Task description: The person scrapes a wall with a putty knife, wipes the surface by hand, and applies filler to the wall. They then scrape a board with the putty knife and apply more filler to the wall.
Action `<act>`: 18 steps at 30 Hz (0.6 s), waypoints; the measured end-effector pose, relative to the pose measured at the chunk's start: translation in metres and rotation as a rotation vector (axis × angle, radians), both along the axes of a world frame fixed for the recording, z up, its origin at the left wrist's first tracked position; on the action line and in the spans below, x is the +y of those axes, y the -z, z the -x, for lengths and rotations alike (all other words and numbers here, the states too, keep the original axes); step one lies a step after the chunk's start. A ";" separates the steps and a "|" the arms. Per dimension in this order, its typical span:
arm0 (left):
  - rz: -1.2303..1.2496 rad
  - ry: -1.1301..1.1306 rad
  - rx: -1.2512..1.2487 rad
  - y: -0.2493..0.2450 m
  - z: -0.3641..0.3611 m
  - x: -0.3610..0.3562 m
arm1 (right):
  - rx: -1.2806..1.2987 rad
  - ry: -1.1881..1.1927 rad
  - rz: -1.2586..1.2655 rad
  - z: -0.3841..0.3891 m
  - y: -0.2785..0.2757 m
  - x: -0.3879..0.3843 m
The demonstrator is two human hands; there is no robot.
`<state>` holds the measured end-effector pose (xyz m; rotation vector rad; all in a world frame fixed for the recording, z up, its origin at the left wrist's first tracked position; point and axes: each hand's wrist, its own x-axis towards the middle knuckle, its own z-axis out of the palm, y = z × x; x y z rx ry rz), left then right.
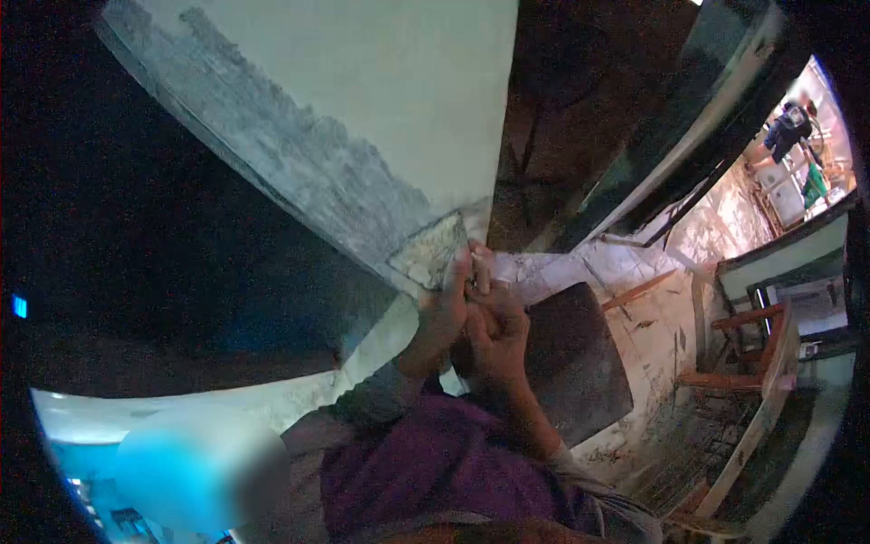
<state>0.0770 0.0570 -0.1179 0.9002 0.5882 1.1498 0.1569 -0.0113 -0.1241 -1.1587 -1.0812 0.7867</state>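
Note:
My left hand (pixel 441 315) is closed at the near end of a triangular trowel (pixel 430 251), whose blade is smeared with pale, crumbly plaster. Pressed close beside it, my right hand (pixel 497 328) has its fingers curled, with the fingertips at the blade's right corner; what they pinch is hidden. Beyond the blade rises a pale wall (pixel 417 91). A rough band of grey plaster (pixel 299 150) runs down its left edge to where the trowel is.
A dark flat panel (pixel 580 363) lies right of my hands on the dirt-spotted floor (pixel 648 340). Farther right is a wooden frame (pixel 770 363). A person (pixel 788 127) is in the bright area at upper right. Dark space lies left of the wall.

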 end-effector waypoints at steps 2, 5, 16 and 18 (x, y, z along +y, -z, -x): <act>-0.055 0.007 0.042 -0.017 -0.003 0.006 | -0.003 0.013 -0.044 -0.001 -0.006 0.006; -0.033 0.008 0.181 0.005 0.002 -0.003 | -0.050 0.012 -0.020 -0.003 -0.016 -0.006; 0.018 0.119 0.110 0.005 -0.008 0.003 | 0.063 -0.039 0.015 -0.009 0.006 -0.003; -0.139 0.036 0.139 -0.016 -0.010 0.000 | 0.111 -0.021 0.021 -0.008 -0.006 -0.002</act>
